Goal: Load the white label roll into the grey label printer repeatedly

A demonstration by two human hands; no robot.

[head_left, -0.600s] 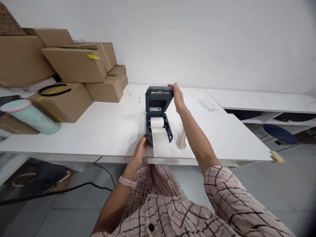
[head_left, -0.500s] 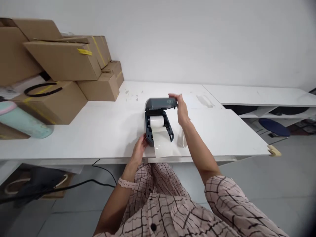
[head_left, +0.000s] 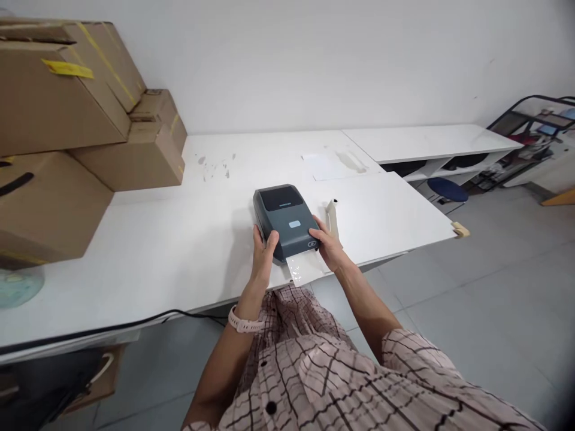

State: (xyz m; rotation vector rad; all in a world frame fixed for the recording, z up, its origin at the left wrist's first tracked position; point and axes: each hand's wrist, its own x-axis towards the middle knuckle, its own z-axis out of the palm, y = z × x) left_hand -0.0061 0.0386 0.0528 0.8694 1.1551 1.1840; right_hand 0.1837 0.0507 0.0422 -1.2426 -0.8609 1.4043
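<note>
Label printer [head_left: 286, 220] sits near the tabletop [head_left: 188, 251] front edge, lid closed. Left hand [head_left: 263, 251] and right hand [head_left: 329, 246] clasp its front corners; paper [head_left: 305, 269] protrudes. Seating step; next needs even pressure.

White table [head_left: 179, 251] running from 9 to 3 o'clock, wall behind. At centre, near the front edge: dark printer [head_left: 284, 220], lid shut, label strip [head_left: 304, 269] out of its front at 6 o'clock, over the edge. Just beside it at 3 o'clock: small pale roll [head_left: 332, 216]. At 1 o'clock: sheet of paper [head_left: 330, 164]. At 9 to 10 o'clock: stacked boxes [head_left: 67, 137]. At 8 o'clock, at the frame's edge: teal lid [head_left: 18, 286]. Along the front edge: black cable [head_left: 112, 326].
</note>
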